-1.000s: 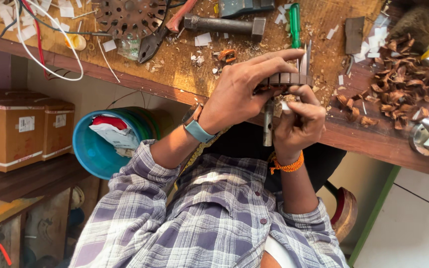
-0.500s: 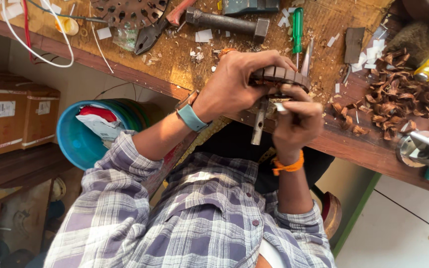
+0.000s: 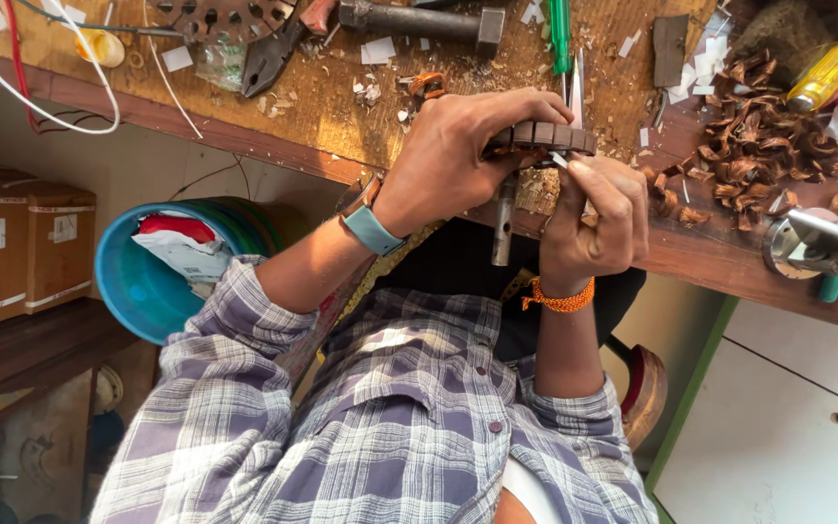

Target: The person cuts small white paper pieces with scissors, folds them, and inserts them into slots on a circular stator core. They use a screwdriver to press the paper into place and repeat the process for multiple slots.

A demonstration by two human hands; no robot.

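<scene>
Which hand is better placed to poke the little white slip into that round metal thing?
Probably the right hand. Its fingertips pinch the white slip right at the rim of the slotted motor core. The left hand is wrapped around that core and is busy holding it.

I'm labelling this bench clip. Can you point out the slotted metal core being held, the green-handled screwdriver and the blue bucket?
slotted metal core (image 3: 547, 136), head view, on its dark slotted rim.
green-handled screwdriver (image 3: 561, 27), head view, on the green handle.
blue bucket (image 3: 126, 281), head view, on its inner blue wall.

Cluttered wooden workbench (image 3: 244, 126), white cabinet (image 3: 778, 417)
</scene>
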